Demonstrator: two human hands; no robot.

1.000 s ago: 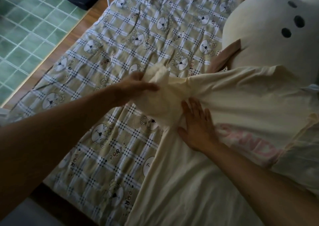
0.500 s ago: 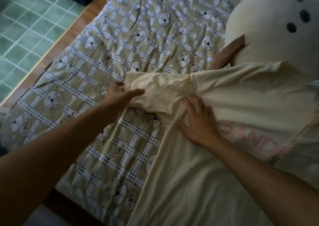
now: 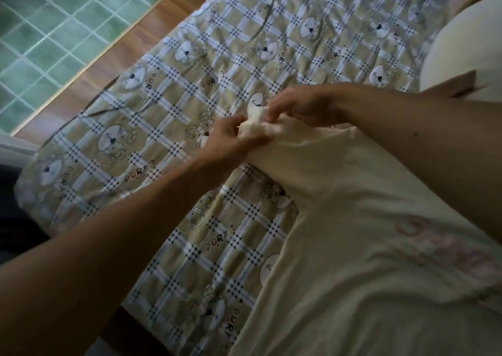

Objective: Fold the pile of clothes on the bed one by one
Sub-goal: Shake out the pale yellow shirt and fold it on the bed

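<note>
A cream T-shirt (image 3: 361, 247) with pink lettering lies spread over the right half of the bed. Its left sleeve (image 3: 296, 154) is bunched up toward the middle of the bed. My left hand (image 3: 231, 138) grips the sleeve end from below. My right hand (image 3: 298, 105) pinches the same sleeve end from above. Both hands meet at the cuff, fingers curled round the fabric. The shirt's right side runs out of view.
The checked bedsheet (image 3: 206, 65) with bear prints covers the bed. A big cream plush toy (image 3: 461, 54) lies at the upper right. A wooden floor strip (image 3: 114, 57) and green tiles (image 3: 54, 24) lie beyond the bed's left edge.
My right hand has lifted off the shirt's chest and moved up-left to the sleeve end. The flattened sleeve is bunched again between both hands. The view has shifted closer.
</note>
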